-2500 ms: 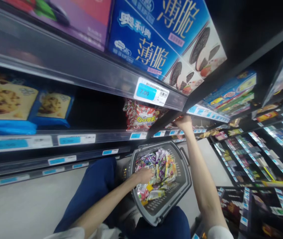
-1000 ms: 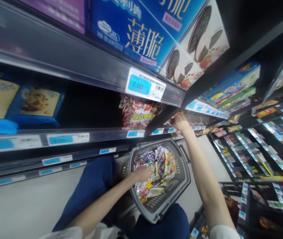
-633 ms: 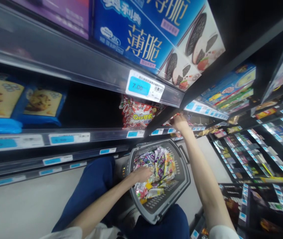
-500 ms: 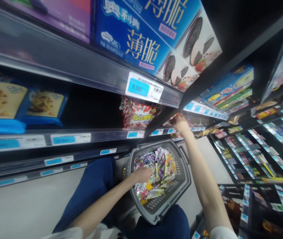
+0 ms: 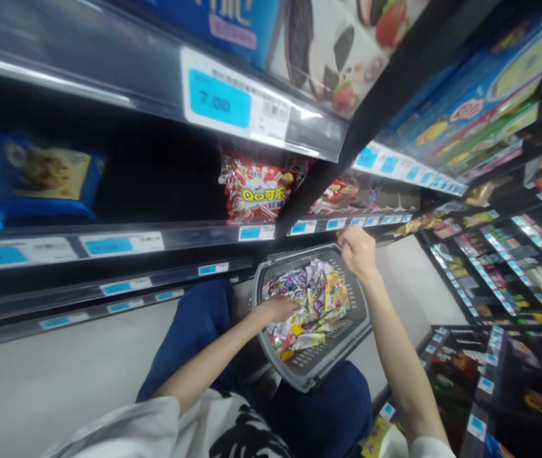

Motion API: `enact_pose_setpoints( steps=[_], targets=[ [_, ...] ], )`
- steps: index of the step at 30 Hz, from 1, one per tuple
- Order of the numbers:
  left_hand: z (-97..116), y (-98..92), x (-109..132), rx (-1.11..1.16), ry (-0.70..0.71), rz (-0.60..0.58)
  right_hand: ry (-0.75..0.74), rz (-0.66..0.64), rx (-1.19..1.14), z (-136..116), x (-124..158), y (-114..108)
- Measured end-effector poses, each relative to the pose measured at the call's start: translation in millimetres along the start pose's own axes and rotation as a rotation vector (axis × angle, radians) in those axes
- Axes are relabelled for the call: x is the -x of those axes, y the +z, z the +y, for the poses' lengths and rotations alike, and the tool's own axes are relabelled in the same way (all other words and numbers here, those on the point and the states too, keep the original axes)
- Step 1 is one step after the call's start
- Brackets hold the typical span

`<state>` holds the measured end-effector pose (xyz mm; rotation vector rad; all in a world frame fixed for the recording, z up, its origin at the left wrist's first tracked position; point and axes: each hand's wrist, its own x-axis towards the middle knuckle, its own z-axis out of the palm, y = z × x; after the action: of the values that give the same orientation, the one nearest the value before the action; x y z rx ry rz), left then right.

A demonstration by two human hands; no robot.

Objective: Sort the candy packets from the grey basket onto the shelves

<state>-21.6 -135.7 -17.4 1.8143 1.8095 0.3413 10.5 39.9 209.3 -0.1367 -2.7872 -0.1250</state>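
A grey shopping basket (image 5: pixel 271 362) stands between my knees with several small, colourful snack packets (image 5: pixel 319 292) heaped in it. My left hand (image 5: pixel 281 309) reaches over the basket's left side onto the packets. Its fingers bend down among them, so what they grip is hidden. My right hand (image 5: pixel 359 251) is held above the basket's far right corner, just below the shelf edge. Its fingers are curled closed, and whatever they may hold is too small to make out. Red gummy candy bags (image 5: pixel 259 191) lie on the shelf to the left of that hand.
Price-labelled shelf edges (image 5: pixel 180 238) run across in front of me. Blue cookie bags (image 5: pixel 51 178) sit at left, and biscuit boxes (image 5: pixel 328 57) stand above. A dark upright (image 5: pixel 316 191) divides the shelves. More stocked shelving (image 5: pixel 504 273) is at right, beyond pale floor (image 5: pixel 404 280).
My right hand has drawn back from the shelf beyond the upright to above the basket's corner. My left hand stays on the packets. The view has moved closer to the shelf.
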Motion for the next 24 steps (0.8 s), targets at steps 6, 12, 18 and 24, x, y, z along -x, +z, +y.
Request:
enact_pose_setpoints(
  steps=[6, 12, 18, 24],
  targets=[
    [-3, -1.1, -2, -0.067, -0.142, -0.177, 0.093, -0.235, -0.113, 10, 61, 74],
    [-3, 1.4, -6, -0.11, -0.193, -0.271, 0.066, -0.692, -0.122, 32, 96, 158],
    [-7, 24.2, -8, -0.129, -0.172, -0.393, -0.113, -0.922, -0.172, 37, 100, 231],
    [-6, 39.4, -1, -0.212, -0.145, -0.478, -0.212, -0.92, -0.243, 27, 121, 298]
  ],
)
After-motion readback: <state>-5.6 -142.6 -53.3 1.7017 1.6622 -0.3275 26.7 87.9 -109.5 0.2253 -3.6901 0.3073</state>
